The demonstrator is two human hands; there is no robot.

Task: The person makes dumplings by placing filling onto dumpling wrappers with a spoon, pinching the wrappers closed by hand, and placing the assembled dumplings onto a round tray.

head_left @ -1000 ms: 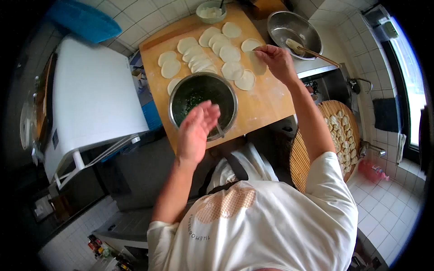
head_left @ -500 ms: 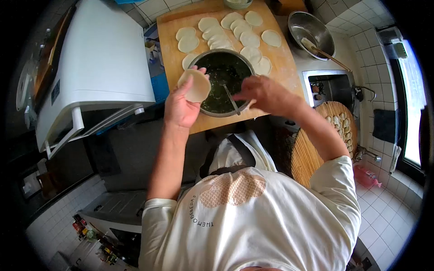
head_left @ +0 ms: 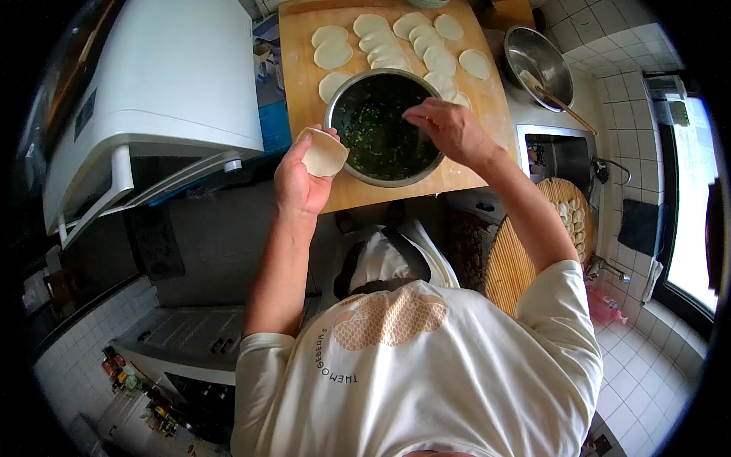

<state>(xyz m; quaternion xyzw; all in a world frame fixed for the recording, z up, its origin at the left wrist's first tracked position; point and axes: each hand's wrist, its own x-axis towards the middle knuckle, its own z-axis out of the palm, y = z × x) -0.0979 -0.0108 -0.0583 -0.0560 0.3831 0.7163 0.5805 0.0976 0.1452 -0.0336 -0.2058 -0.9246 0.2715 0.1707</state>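
A round dough wrapper (head_left: pixel 326 156) lies across the palm and fingers of my left hand (head_left: pixel 298 185), with the thumb at its edge. This hand is just left of a metal bowl (head_left: pixel 333 114) of chopped green filling (head_left: pixel 381 133). Over the bowl's right side, my right hand (head_left: pixel 455 133) is closed in a pinch, fingertips pointing left. It appears to grip the spoon, whose shape is mostly lost against the dark filling. Several more dough wrappers (head_left: pixel 333 54) lie behind the bowl, some overlapping, on the wooden board (head_left: pixel 487 99).
To the right stand a second metal bowl (head_left: pixel 560 65) with a wooden-handled tool (head_left: pixel 563 103) and a sink (head_left: pixel 571 156). A round woven tray (head_left: pixel 506 263) carries several filled dumplings (head_left: pixel 572 221). A white appliance (head_left: pixel 164 76) is at the left.
The spoon that leaned on the bowl's near rim is gone from there, and my right hand has closed over the bowl's right side. My left hand with the wrapper has shifted slightly downward.
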